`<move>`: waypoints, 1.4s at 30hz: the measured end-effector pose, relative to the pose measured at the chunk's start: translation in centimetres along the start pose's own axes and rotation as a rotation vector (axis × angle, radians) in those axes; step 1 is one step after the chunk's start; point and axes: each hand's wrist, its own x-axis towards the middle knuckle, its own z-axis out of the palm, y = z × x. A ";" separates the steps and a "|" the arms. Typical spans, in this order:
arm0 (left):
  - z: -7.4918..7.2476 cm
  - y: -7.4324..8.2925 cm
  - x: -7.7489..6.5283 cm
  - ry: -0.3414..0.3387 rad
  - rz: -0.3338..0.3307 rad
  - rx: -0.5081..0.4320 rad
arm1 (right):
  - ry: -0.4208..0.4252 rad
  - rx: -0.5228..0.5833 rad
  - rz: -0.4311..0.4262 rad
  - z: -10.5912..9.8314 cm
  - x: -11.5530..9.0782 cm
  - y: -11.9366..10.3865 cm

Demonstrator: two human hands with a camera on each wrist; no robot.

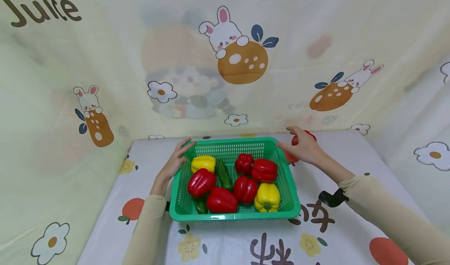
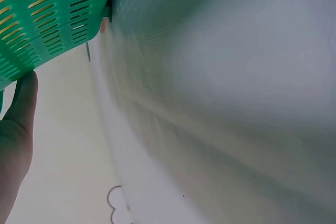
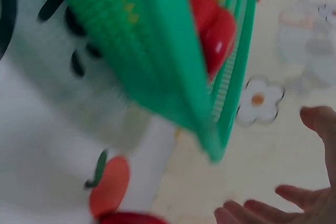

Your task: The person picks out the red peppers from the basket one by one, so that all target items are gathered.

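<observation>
A green plastic basket (image 1: 234, 217) with slotted walls holds several red bell peppers (image 1: 222, 200), two yellow bell peppers (image 1: 267, 198) and two green chili peppers (image 1: 224, 175). My left hand (image 1: 173, 162) is at its back left corner, spread fingers reaching to the rim. In the left wrist view, one digit (image 2: 25, 98) meets the basket's outer wall. By the back right corner, my right hand (image 1: 305, 147) has its fingers extended and spread; the right wrist view shows them apart from the basket. Partly hidden behind that hand, another red bell pepper (image 1: 294, 141) lies outside the basket.
A white patterned cloth (image 1: 218, 245) covers the table, printed with fruit, flowers and dark lettering. Printed curtains (image 1: 295, 23) rise behind and at both sides. Each wrist has a black strap (image 1: 332, 198), the right one showing more plainly.
</observation>
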 end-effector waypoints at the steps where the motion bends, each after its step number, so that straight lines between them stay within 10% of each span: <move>1: 0.0 0.0 0.0 0.000 0.001 0.003 | -0.029 0.011 -0.020 0.3 0.0 -0.5; 9: 0.0 0.0 0.0 0.004 0.006 0.006 | -0.337 -0.029 -0.182 3.0 0.5 -3.6; 16: 0.0 -0.2 0.0 -0.007 0.014 -0.019 | -0.487 -0.125 -0.151 4.4 1.5 -4.2; 42: -0.1 0.0 -0.1 -0.007 0.018 -0.009 | -0.451 -0.270 -0.112 5.7 2.1 -4.3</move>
